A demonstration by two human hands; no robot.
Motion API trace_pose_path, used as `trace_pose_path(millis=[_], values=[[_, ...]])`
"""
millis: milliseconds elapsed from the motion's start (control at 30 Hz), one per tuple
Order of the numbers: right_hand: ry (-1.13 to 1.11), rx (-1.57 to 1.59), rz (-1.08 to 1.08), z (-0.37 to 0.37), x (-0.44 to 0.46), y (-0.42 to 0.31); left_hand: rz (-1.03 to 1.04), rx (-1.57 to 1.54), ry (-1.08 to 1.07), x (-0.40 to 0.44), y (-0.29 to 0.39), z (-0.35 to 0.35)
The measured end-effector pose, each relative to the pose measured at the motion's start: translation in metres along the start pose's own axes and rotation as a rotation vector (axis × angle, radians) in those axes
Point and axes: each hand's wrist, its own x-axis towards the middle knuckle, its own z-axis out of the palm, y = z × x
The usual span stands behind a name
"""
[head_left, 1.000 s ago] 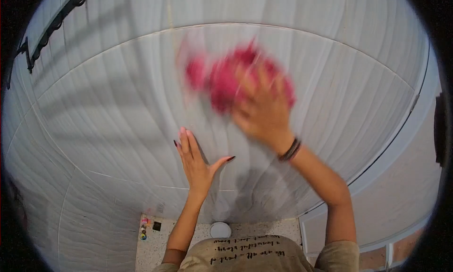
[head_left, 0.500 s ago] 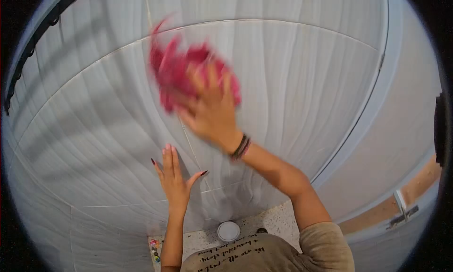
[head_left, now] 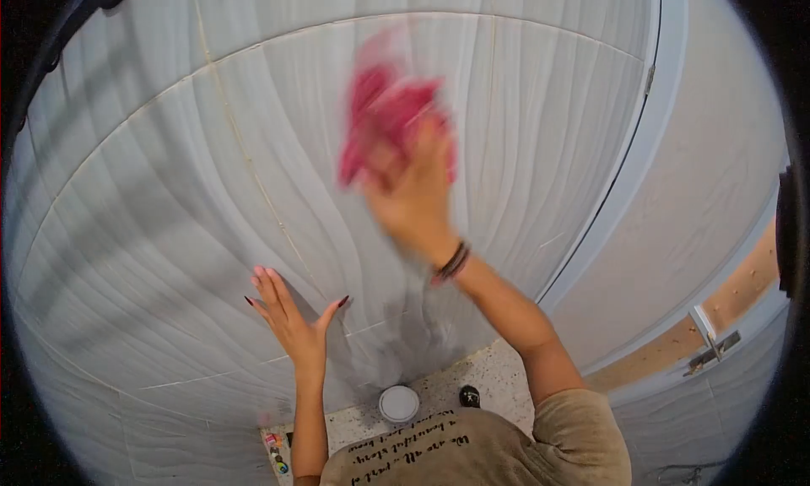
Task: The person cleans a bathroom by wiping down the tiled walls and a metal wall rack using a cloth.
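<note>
A crumpled pink cloth (head_left: pixel 390 119) is against the grey, wavy-patterned wall (head_left: pixel 540 132). My right hand (head_left: pixel 415 191) holds it there from below, with bands on the wrist. Motion smears the cloth and the right fingers. Lower and to the left, my left hand (head_left: pixel 291 321) rests with spread fingers on the same wall. It holds nothing, and dark nails show on some of its fingers.
A pale door (head_left: pixel 700 148) in its frame borders the wall at right, with a metal handle (head_left: pixel 713 351). On the speckled floor (head_left: pixel 498 368) below are a round white lid or container (head_left: pixel 398 404) and a dark shoe (head_left: pixel 469 396). Small colourful items (head_left: pixel 277 454) sit at lower left.
My right hand and the pink cloth have moved to the right across the wall. The view has also shifted, while my left hand stays spread on the wall.
</note>
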Motion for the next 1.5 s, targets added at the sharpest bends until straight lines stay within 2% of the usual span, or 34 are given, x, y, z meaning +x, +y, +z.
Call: trace_pose_path(millis=[33, 67, 100, 167, 233, 300, 333, 400, 467, 500, 567, 667, 733, 800, 900, 1000, 1100, 1200, 1267, 1367, 1500], values=[[-0.085, 0.029, -0.127, 0.006, -0.019, -0.015, -0.014, 0.000, 0.003, 0.000, 0.002, 0.001], [-0.272, 0.072, -0.260, 0.015, -0.056, -0.009, -0.030, 0.000, 0.008, 0.000, 0.004, 0.003], [-0.222, 0.145, -0.305, 0.025, -0.090, 0.003, -0.017, 0.024, -0.003, -0.002, 0.003, 0.003], [-0.147, 0.083, -0.103, 0.012, -0.101, 0.028, -0.001, 0.073, 0.001, 0.000, 0.001, 0.006], [-0.036, 0.045, 0.179, -0.001, -0.064, 0.052, 0.001, 0.085, 0.040, 0.003, 0.001, 0.012], [0.233, 0.035, 0.281, -0.013, -0.006, 0.053, -0.014, 0.099, 0.034, 0.000, 0.004, 0.010], [0.246, 0.052, 0.190, -0.015, 0.020, 0.050, -0.030, 0.102, 0.024, 0.002, 0.013, 0.011], [0.147, 0.000, 0.179, -0.010, 0.025, 0.019, -0.030, 0.095, 0.006, 0.004, 0.026, 0.015], [0.018, 0.057, -0.083, 0.008, -0.013, 0.002, 0.001, 0.072, -0.015, 0.004, 0.034, 0.025], [-0.151, 0.095, -0.196, 0.012, -0.041, 0.001, -0.013, 0.073, -0.023, 0.003, 0.038, 0.024], [-0.190, 0.122, -0.235, 0.027, -0.104, 0.023, -0.036, 0.071, -0.032, 0.005, 0.042, 0.019], [-0.249, -0.021, 0.027, 0.006, -0.094, 0.044, -0.026, 0.123, -0.054, 0.001, 0.033, 0.011], [-0.003, 0.011, 0.083, 0.001, -0.052, 0.047, -0.042, 0.125, -0.051, 0.002, 0.035, 0.009], [0.146, 0.049, 0.116, 0.000, -0.004, 0.038, -0.056, 0.111, -0.059, 0.002, 0.038, 0.009], [0.197, 0.126, 0.062, 0.006, 0.019, 0.009, -0.067, 0.087, -0.073, 0.001, 0.040, 0.008], [-0.084, 0.186, -0.004, 0.005, -0.029, 0.003, -0.056, 0.086, -0.078, 0.002, 0.039, 0.007], [-0.159, 0.098, 0.023, 0.002, -0.057, 0.024, -0.030, 0.089, -0.097, 0.003, 0.034, 0.006], [0.153, 0.011, 0.025, -0.004, -0.009, 0.044, 0.013, 0.100, -0.105, 0.001, 0.030, 0.002], [0.245, 0.020, 0.062, -0.016, 0.035, 0.049, 0.032, 0.084, -0.097, 0.006, 0.033, 0.001], [0.236, 0.054, 0.096, -0.018, 0.039, 0.038, 0.051, 0.057, -0.081, 0.007, 0.033, 0.002], [-0.002, 0.025, 0.074, -0.011, -0.044, 0.035, 0.072, 0.043, -0.093, 0.008, 0.029, 0.001]])
